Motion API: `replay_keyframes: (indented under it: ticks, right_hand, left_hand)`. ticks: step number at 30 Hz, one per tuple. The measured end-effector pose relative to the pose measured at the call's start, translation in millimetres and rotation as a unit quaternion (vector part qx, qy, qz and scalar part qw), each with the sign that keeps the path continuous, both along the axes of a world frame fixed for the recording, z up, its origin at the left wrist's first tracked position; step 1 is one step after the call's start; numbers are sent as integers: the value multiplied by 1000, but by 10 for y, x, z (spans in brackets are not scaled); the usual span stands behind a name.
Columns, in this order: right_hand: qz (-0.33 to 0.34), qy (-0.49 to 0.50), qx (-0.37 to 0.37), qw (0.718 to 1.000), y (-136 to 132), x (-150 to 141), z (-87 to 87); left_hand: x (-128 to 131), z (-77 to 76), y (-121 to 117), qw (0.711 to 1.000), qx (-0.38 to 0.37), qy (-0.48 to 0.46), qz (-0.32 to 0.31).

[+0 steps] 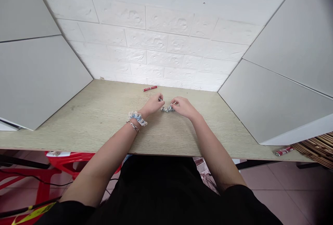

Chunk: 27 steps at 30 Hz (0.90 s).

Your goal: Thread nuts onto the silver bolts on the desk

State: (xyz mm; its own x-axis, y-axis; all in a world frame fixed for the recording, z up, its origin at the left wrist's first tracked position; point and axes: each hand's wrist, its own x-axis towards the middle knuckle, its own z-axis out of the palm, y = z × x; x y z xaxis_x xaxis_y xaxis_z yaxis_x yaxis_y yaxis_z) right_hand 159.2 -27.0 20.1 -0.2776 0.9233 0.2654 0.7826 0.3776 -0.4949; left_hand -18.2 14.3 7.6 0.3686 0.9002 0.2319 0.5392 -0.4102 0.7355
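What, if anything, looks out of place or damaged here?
The wall has a small dark mark high up, odd against the plain white. A red tube lies slightly aslant near the wall; nothing looks spilled.

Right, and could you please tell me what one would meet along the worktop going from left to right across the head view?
Grey panel, fabric scrunchie, left hand, cluster of small metal pieces, right hand, red cylinder, brown slatted object.
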Motion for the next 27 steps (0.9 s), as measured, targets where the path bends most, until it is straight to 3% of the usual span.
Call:
replay_keyframes:
  ticks: [7,13,27]
  right_hand:
    - [2,7,-9,1000,18,3,-29]
    - [-1,6,-20,1000,7,-1,-6]
    - [-18,-15,-14,1000,-9,-4,33]
  left_hand:
    - [-1,-10,-68,994,-21,90,-57]
    - [9,-65,-54,980,14,187,-69]
    - [35,-96,-30,974,36,207,-80]
